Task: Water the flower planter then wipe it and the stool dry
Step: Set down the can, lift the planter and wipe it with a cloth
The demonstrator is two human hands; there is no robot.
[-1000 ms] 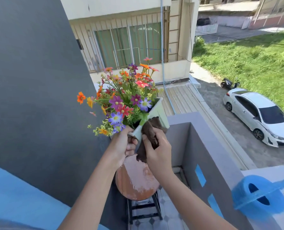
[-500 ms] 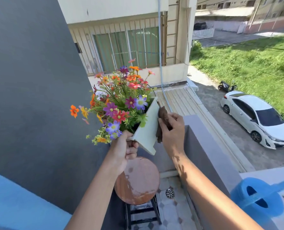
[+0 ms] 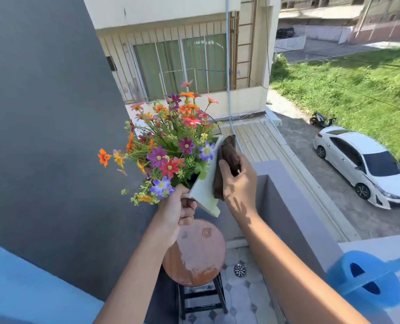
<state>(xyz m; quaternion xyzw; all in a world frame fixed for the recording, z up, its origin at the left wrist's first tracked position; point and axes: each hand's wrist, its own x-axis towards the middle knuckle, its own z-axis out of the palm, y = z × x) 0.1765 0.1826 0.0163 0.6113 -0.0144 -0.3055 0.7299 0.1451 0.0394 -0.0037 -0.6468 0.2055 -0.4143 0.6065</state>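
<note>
A white planter (image 3: 206, 183) full of colourful flowers (image 3: 171, 146) is held up in the air, tilted to the left. My left hand (image 3: 176, 210) grips its near lower corner. My right hand (image 3: 237, 181) presses a brown cloth (image 3: 228, 160) flat against the planter's right side wall. Below them stands the round reddish-brown stool (image 3: 194, 253) on black legs, its top patchy with pale wet-looking marks.
A dark grey wall (image 3: 42, 136) rises on the left. A grey balcony parapet (image 3: 285, 206) runs on the right, with a blue watering can (image 3: 367, 281) on its ledge. A floor drain (image 3: 239, 270) sits in the tiled floor beside the stool.
The planter has turned so its long side faces right. My right hand with the cloth has moved from the planter's near end up along that side wall.
</note>
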